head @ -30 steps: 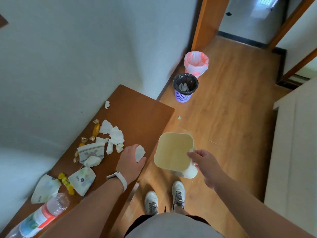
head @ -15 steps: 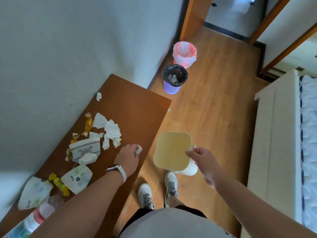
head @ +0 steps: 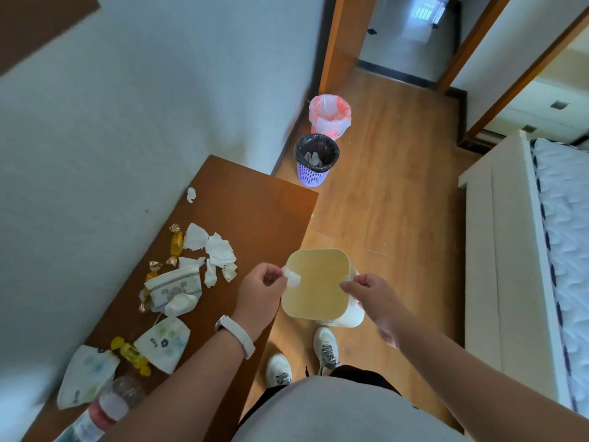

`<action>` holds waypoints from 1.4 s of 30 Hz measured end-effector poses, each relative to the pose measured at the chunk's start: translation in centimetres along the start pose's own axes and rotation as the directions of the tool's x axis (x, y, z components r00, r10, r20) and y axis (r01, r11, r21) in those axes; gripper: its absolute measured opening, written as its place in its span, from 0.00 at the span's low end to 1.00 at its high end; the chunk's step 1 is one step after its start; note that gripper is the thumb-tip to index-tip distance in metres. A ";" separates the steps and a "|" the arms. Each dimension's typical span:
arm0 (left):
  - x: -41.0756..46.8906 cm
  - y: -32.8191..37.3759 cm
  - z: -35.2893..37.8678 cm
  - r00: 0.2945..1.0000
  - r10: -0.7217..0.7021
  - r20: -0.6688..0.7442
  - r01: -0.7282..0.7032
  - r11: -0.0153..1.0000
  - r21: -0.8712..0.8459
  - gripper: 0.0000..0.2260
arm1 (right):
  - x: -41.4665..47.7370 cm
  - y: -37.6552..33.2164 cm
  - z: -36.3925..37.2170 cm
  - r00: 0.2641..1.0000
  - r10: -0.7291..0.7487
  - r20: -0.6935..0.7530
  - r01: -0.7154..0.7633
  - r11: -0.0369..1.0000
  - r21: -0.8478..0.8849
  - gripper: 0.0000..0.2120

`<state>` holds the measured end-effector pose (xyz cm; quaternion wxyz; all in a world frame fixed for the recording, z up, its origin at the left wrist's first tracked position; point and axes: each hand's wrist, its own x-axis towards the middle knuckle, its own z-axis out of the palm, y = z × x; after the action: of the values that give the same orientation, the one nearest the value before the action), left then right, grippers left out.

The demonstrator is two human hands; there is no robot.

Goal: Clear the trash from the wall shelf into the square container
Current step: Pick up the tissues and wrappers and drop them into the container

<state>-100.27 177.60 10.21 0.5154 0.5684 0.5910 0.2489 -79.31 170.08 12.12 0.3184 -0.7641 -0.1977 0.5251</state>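
Over the near-left rim of the square container [head: 314, 315], a small crumpled tissue scrap [head: 292, 277] is pinched by the left hand [head: 259, 296], its grip narrow, thumb and fingertips closed on the scrap. The container, cream inside, hangs above the wooden floor [head: 398, 202] just off the shelf's edge. The right hand [head: 371, 293] has its grip closed on the right rim. On the brown wall shelf [head: 255, 202] to the left lie torn white tissues [head: 216, 250], gold candy wrappers [head: 176, 244], tissue packs [head: 173, 287] and, at the near end, a plastic bottle [head: 108, 406]. Farther along the wall stand a purple basket [head: 314, 173] with a black liner and, beyond it, a pink-lined bin [head: 330, 116].
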 end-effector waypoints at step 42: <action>-9.4 -14.6 -7.0 0.983 -0.096 -0.157 0.173 0.770 0.614 0.26 | -1.6 2.2 4.4 0.997 -0.057 0.060 0.064 0.992 -0.110 0.14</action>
<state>-114.28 167.54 2.83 0.2789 0.6476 0.7083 0.0344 -84.09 168.71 10.54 0.2850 -0.7593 -0.2589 0.5246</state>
